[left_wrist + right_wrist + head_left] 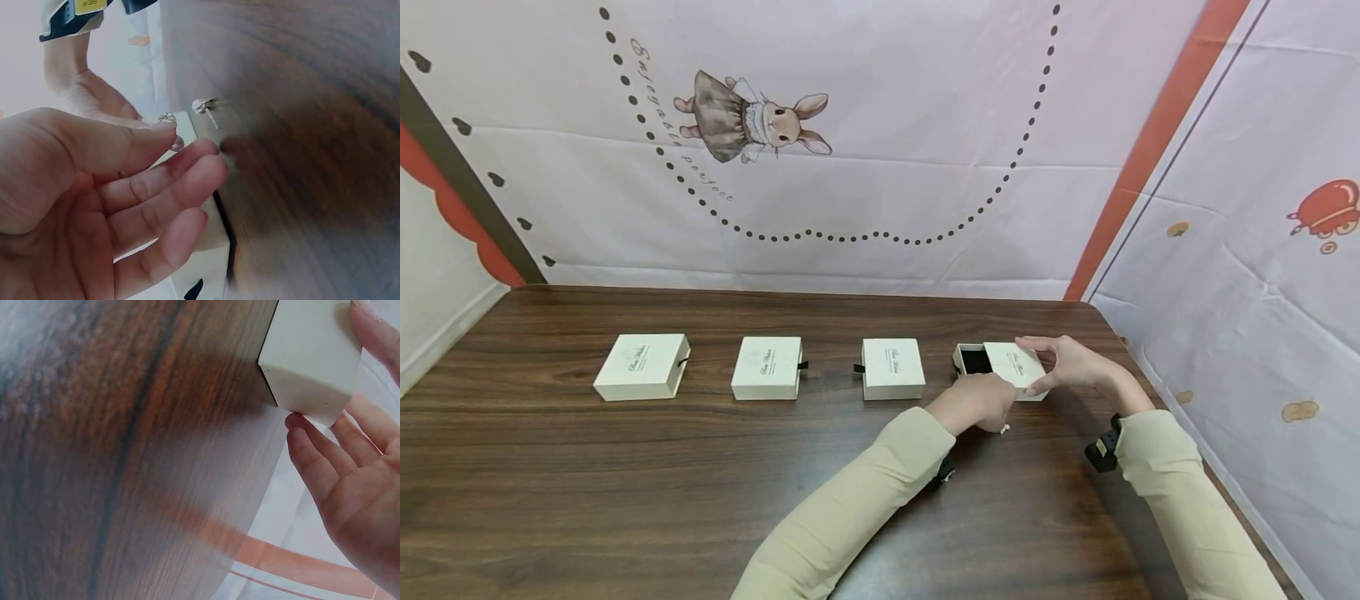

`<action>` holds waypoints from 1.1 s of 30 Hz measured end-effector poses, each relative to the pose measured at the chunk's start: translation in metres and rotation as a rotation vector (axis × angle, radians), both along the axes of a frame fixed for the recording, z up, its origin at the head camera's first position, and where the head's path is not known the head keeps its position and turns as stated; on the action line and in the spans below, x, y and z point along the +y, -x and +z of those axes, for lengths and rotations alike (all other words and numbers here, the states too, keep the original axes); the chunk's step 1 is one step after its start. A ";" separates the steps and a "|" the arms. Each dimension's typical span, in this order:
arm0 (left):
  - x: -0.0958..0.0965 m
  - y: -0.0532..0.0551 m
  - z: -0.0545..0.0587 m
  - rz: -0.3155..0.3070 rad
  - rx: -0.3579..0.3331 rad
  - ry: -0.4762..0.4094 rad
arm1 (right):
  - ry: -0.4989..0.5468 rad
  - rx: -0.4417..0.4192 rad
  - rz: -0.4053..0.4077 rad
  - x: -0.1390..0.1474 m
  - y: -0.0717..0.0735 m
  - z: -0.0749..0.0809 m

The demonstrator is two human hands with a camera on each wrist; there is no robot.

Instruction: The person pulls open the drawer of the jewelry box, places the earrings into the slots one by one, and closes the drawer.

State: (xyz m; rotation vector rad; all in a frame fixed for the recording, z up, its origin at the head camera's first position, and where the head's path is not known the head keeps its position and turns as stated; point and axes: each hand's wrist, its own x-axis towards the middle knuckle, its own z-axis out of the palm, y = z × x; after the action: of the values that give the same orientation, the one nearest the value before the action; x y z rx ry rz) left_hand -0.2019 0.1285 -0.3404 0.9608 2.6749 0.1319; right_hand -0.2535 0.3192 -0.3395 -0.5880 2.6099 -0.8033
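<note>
A cream drawer box (pixel 1017 365) stands at the right end of a row, its drawer partly slid out to the left with a black inside (pixel 976 361). My right hand (pixel 1071 364) holds the box's right end between thumb and fingers; the right wrist view shows the fingers at its corner. Over the box's near edge is my left hand (pixel 979 400). Its thumb and forefinger pinch small silvery jewellery that looks like earrings (pixel 177 143), with a pearl-like bead at the thumb tip. A sparkly bar with a pale stud (pixel 206 107) hangs beyond the fingertips.
Further left on the dark wooden table (pixel 625 483) stand a box with a black tab (pixel 893 368), another such box (pixel 767 368) and a third one (pixel 642 367), all closed. A printed cloth (pixel 910 100) hangs behind the table and another at its right side.
</note>
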 end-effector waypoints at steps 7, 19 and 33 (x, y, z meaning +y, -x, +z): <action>-0.015 0.005 -0.003 -0.012 -0.014 -0.147 | -0.012 -0.003 -0.006 0.000 0.000 -0.001; -0.031 0.014 -0.003 -0.027 -0.040 -0.251 | -0.016 -0.024 -0.020 -0.001 -0.001 0.001; -0.046 0.025 -0.001 0.012 -0.019 -0.394 | 0.044 0.004 0.014 0.001 -0.002 -0.003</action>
State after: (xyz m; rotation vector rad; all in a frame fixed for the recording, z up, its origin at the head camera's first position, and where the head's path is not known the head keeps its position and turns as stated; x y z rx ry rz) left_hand -0.2264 0.0822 -0.3411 1.0425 2.6896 0.6876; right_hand -0.2512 0.3198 -0.3422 -0.6197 2.5946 -0.8584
